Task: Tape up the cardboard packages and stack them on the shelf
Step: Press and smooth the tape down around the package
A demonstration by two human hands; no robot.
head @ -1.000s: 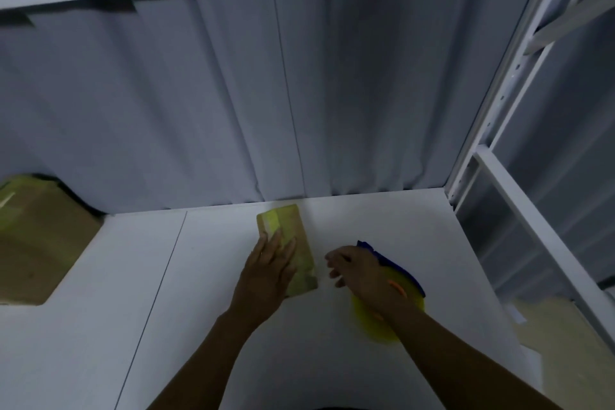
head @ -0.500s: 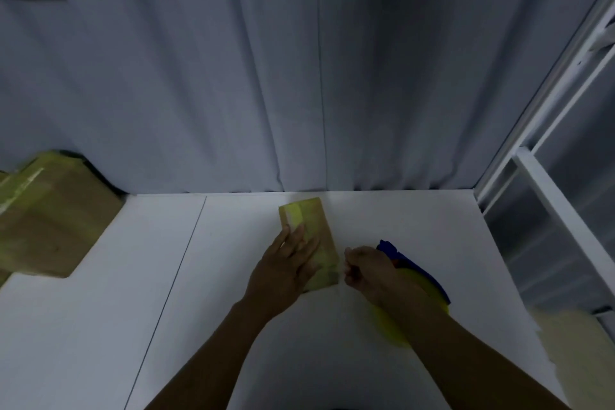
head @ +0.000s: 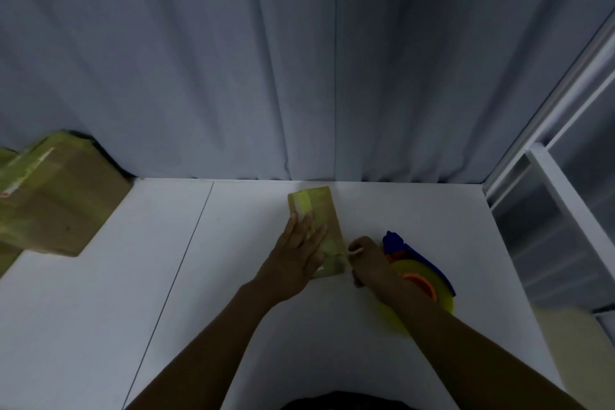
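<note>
The white shelf board (head: 416, 209) carries a pile of taped packages (head: 56, 199) at far left. The small cardboard package (head: 321, 206) lies mid-board, long axis running away from the person. A yellow tape dispenser (head: 419, 273) sits just right of it. The left hand (head: 296, 253) presses flat on the package, fingers straight. The right hand (head: 366, 259) curls at its near right corner; whether it pinches tape I cannot tell.
</note>
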